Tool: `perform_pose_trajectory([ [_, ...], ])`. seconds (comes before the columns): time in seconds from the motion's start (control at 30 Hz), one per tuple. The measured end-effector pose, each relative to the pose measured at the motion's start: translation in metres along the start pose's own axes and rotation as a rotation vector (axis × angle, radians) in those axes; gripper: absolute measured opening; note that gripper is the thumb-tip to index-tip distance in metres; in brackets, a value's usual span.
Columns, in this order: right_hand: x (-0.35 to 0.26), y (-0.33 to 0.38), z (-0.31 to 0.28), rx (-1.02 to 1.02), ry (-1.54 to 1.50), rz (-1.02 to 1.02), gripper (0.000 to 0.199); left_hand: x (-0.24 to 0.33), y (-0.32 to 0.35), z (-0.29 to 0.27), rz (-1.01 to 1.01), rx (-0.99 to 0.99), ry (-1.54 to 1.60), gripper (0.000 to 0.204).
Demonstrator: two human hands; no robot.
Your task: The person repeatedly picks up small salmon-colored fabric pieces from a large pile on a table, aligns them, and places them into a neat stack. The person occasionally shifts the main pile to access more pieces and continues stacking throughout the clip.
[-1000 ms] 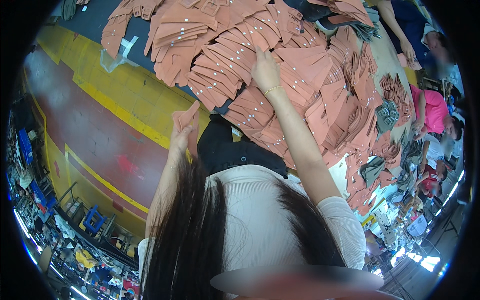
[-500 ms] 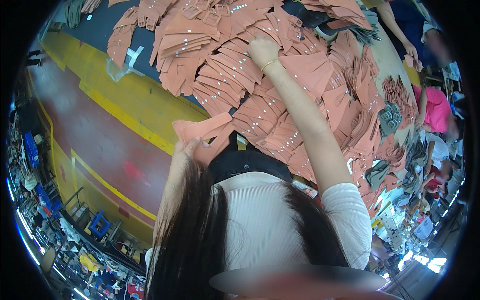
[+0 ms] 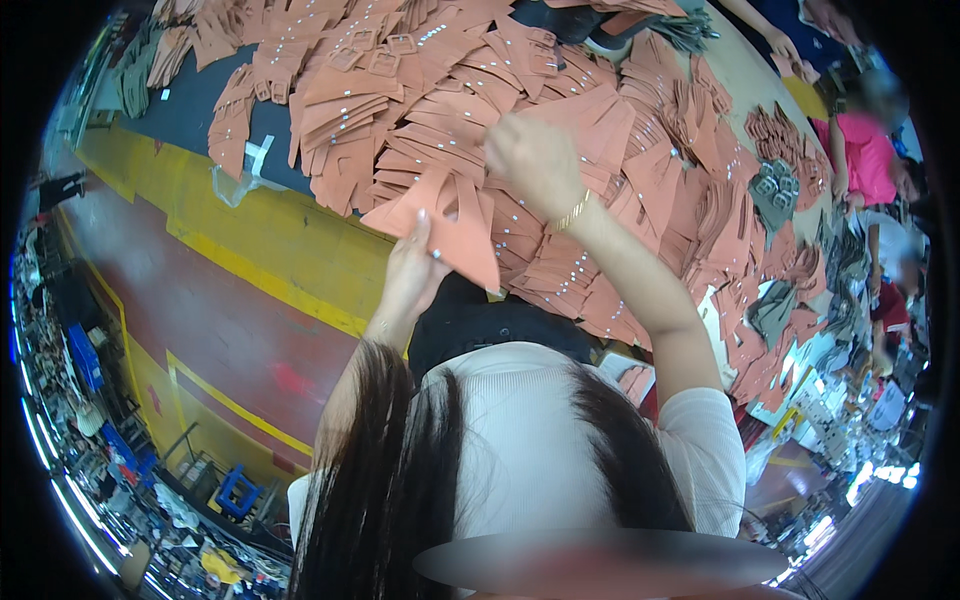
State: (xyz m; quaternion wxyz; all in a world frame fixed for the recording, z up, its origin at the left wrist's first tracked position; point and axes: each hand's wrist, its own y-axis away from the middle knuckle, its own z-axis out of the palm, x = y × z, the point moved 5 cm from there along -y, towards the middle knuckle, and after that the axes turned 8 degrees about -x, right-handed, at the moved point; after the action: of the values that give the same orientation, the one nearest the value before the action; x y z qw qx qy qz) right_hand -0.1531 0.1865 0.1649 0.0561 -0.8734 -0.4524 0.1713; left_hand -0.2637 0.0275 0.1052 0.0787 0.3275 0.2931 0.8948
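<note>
Out in front of the body, the left hand (image 3: pixel 412 270) grips a flat salmon-coloured piece (image 3: pixel 468 245), thumb on top; it has a cut-out and a pointed end, and is held at the near edge of a crowded desk (image 3: pixel 188 112). To the right of it and a little farther out, the right hand (image 3: pixel 535 160) is over the desk, fingers curled and blurred by motion; whether it holds anything cannot be told. A gold bracelet (image 3: pixel 572 212) circles that wrist.

Beyond and around both hands, overlapping salmon pieces (image 3: pixel 440 135) with small white marks cover much of the desk, fanned in rows. The held piece and the right hand block the view of some of them. Past the left hand, farther out, lie salmon buckles (image 3: pixel 384 62). Left of that hand, a clear plastic bag (image 3: pixel 238 185) with white strips hangs at the desk edge, above a yellow-painted floor (image 3: pixel 300 228).

Well to the right of the right hand are dark green buckle pieces (image 3: pixel 775 190). Farther out on that side, a co-worker's hand (image 3: pixel 785 48) reaches in, near a person in pink (image 3: pixel 866 160). Long dark hair (image 3: pixel 375 440) partly covers the left forearm.
</note>
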Motion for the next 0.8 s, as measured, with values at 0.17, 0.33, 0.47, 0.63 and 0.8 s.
perform_pose_trajectory([
  [0.17, -0.056, 0.072, -0.028, 0.103, -0.088, -0.030, 0.011, -0.019, -0.015, 0.052, 0.138, -0.290, 0.103, 0.053],
  [0.33, -0.040, 0.130, -0.048, 0.173, -0.036, 0.105, 0.014, -0.056, -0.026, 0.076, -0.111, -0.127, -0.274, 0.043],
  [0.47, -0.021, 0.185, -0.063, 0.256, 0.033, 0.310, 0.010, -0.101, -0.032, 0.127, -0.197, -0.240, -0.288, 0.032],
  [0.63, 0.003, 0.285, -0.097, 0.467, -0.169, 0.599, 0.015, -0.164, -0.034, 0.188, -0.408, -0.427, -0.460, 0.020],
  [0.8, 0.016, 0.446, -0.129, 0.773, -0.143, 1.228, 0.011, -0.280, -0.038, 0.254, -0.632, -0.541, -0.667, 0.021],
])
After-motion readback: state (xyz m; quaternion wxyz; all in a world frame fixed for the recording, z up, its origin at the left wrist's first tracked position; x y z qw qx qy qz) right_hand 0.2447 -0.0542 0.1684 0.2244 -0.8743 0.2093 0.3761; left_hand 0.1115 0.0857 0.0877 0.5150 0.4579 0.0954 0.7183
